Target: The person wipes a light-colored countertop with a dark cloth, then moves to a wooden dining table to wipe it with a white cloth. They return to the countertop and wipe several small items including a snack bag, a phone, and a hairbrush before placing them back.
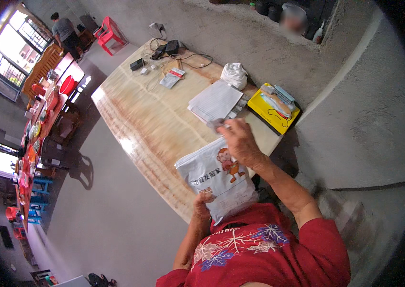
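Note:
A white plastic bag (205,167) with a printed cartoon monkey lies slanted between me and the table's near edge. My left hand (203,203) is closed on the bag's lower left edge, thumb on its front. Above the bag's upper right part is my right hand (241,138), its fingers bent together around a small greyish thing (218,125) that is too blurred to name. Just beyond that hand lie white printed sheets of paper (216,100).
On the stone-patterned table (145,105) are a yellow box (265,115) with brushes on it, a crumpled white bag (234,75), a small packet (172,78) and black adapters (171,48) with cables. A red chair (110,34), a person (64,31) and a long cluttered table (39,119) stand farther off.

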### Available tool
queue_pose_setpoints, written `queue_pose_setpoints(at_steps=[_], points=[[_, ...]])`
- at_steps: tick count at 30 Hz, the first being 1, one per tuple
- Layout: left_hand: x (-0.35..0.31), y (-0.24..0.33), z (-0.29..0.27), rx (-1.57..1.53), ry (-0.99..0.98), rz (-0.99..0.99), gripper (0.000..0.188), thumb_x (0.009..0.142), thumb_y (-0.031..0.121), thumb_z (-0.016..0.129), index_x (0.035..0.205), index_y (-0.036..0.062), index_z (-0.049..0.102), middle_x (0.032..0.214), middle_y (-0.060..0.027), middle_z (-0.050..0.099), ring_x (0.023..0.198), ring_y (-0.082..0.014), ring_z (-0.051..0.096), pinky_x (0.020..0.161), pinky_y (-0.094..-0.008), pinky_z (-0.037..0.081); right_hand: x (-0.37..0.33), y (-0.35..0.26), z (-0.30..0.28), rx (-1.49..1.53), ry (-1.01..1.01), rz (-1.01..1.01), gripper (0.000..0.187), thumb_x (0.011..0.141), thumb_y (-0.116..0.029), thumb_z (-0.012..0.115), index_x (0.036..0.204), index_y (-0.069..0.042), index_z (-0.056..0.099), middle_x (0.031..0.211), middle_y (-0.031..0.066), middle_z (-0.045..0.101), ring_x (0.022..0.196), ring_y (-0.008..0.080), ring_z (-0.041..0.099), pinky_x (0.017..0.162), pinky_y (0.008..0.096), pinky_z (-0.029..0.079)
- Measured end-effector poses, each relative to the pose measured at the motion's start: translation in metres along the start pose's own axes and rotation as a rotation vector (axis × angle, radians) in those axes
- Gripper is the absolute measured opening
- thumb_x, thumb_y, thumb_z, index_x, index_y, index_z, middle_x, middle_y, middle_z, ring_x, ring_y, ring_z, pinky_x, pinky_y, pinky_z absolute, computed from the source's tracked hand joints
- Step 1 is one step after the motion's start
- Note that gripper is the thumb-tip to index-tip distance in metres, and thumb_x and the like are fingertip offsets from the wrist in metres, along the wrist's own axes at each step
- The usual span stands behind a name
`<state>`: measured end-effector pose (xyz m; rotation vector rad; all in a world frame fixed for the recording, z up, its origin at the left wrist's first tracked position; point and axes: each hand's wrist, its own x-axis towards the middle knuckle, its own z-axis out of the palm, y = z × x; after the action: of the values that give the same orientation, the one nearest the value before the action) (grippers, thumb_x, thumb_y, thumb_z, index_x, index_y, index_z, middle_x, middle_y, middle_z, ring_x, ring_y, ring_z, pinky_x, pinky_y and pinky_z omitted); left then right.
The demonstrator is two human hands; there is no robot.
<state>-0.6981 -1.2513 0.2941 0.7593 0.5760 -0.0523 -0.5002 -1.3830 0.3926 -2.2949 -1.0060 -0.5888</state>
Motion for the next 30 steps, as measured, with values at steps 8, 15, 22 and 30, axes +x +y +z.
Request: queue_pose_setpoints(at_steps=[8, 15, 22, 30], points=[[-0.004, 0.017, 0.01, -0.145, 0.18, -0.05, 0.036, 0.068, 0.02, 0.059, 0.1, 0.0035, 0.053, 0.064, 0.0078, 0.042, 0.06, -0.0056, 0.041, 0.069, -0.0261, 0.041, -0.095, 0.008, -0.009, 1.342, -0.89, 0.895, 0.04, 0.082, -0.025, 0.066, 0.113, 0.0, 0.059, 0.108, 0.0052, 0.059, 0.097, 0.0121, 0.053, 0.087, 0.0271, 0.042], [0.022, 0.003, -0.016, -0.198, -0.001, -0.222, 0.043, 0.072, 0.021, 0.059, 0.11, 0.0027, 0.052, 0.092, -0.0043, 0.06, 0.086, -0.0184, 0.058, 0.084, -0.0374, 0.047, -0.13, 0.012, 0.025, 1.587, -0.708, 1.016, 0.027, 0.08, -0.011, 0.069, 0.104, 0.001, 0.064, 0.094, 0.003, 0.065, 0.086, 0.0094, 0.058, 0.079, 0.0241, 0.046], [0.056, -0.007, -0.015, 0.221, -0.028, -0.231, 0.045, 0.078, 0.011, 0.067, 0.117, 0.0016, 0.047, 0.109, -0.0105, 0.059, 0.097, -0.0227, 0.058, 0.086, -0.0403, 0.048, -0.151, 0.039, 0.063, 1.666, -0.676, 1.229, 0.029, 0.078, -0.01, 0.07, 0.104, 0.002, 0.063, 0.096, 0.0041, 0.065, 0.085, 0.0107, 0.061, 0.078, 0.0253, 0.048], [0.131, -0.028, 0.006, 0.177, 0.032, -0.227, 0.049, 0.076, 0.006, 0.069, 0.119, 0.0021, 0.046, 0.108, -0.011, 0.059, 0.097, -0.0215, 0.058, 0.086, -0.0375, 0.048, -0.165, 0.111, 0.091, 1.44, -0.397, 1.497, 0.031, 0.078, -0.014, 0.069, 0.103, 0.002, 0.061, 0.092, 0.0053, 0.064, 0.081, 0.0124, 0.059, 0.073, 0.0257, 0.048]])
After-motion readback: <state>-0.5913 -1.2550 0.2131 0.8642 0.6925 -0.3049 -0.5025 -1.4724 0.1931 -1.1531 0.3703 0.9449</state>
